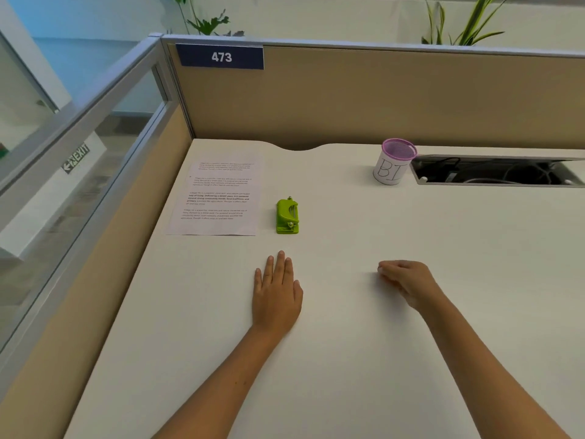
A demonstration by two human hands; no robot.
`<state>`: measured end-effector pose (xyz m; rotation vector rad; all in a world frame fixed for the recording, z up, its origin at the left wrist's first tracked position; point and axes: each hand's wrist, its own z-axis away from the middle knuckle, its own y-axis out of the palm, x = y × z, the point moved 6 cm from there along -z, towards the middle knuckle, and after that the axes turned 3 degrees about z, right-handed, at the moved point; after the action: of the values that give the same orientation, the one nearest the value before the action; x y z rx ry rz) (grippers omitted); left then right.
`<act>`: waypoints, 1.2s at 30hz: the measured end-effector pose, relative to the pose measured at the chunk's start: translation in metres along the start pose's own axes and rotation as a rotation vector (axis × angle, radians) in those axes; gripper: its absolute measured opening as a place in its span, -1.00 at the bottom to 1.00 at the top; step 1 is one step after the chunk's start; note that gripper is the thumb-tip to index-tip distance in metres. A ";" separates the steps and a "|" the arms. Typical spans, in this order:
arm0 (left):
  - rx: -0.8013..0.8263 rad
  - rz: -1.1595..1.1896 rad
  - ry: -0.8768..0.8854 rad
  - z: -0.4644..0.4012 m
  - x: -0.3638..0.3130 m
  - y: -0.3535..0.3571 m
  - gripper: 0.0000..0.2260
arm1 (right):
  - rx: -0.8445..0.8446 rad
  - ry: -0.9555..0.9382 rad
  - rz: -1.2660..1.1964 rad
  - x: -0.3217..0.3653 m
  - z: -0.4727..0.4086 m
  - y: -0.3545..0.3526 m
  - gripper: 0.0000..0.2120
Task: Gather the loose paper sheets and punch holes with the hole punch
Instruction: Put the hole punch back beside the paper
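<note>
A printed paper sheet [218, 194] lies flat at the far left of the white desk [348, 312]; whether more sheets lie under it I cannot tell. Just to its right stands a small green hole punch [287, 216]. My left hand [276, 293] rests palm down on the desk, fingers straight and close together, a short way in front of the punch and holding nothing. My right hand [406, 282] rests on the desk further right, fingers curled loosely inward with nothing seen in them.
A purple mesh cup [394, 161] wrapped in paper marked "BI" stands at the back. An open cable tray [497, 171] lies right of it. Tan partition walls [380, 96] close the desk's back and left, with a "473" sign [220, 56].
</note>
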<state>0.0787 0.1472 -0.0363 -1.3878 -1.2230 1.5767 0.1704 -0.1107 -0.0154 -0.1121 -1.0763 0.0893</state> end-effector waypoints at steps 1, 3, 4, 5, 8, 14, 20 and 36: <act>0.002 -0.010 -0.004 -0.002 -0.006 0.002 -0.51 | 0.032 0.081 -0.149 -0.001 -0.002 -0.009 -0.90; 0.014 -0.029 -0.002 -0.007 -0.019 0.006 -0.51 | 0.083 0.224 -0.341 0.000 -0.005 -0.024 -0.91; 0.018 -0.034 0.002 -0.010 -0.026 0.009 -0.51 | 0.115 0.280 -0.391 0.001 -0.007 -0.031 -0.92; 0.020 -0.038 0.007 -0.014 -0.034 0.011 -0.51 | 0.150 0.327 -0.431 0.003 -0.009 -0.037 -0.92; 0.018 -0.050 0.014 -0.024 -0.056 0.017 -0.51 | 0.231 0.424 -0.543 0.010 -0.018 -0.053 -0.90; 0.011 -0.069 -0.010 -0.048 -0.089 0.027 -0.52 | 0.319 0.472 -0.658 0.034 -0.050 -0.081 -0.92; -0.031 -0.082 -0.057 -0.065 -0.099 0.031 -0.51 | 0.345 0.412 -0.620 0.095 -0.095 -0.095 -0.92; -0.051 -0.096 -0.039 -0.101 -0.102 0.026 -0.50 | 0.035 -0.639 0.808 0.290 -0.220 -0.040 -0.87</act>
<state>0.1986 0.0648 -0.0262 -1.3159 -1.3412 1.5226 0.5021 -0.1240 0.1400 -0.5081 -1.6083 0.9206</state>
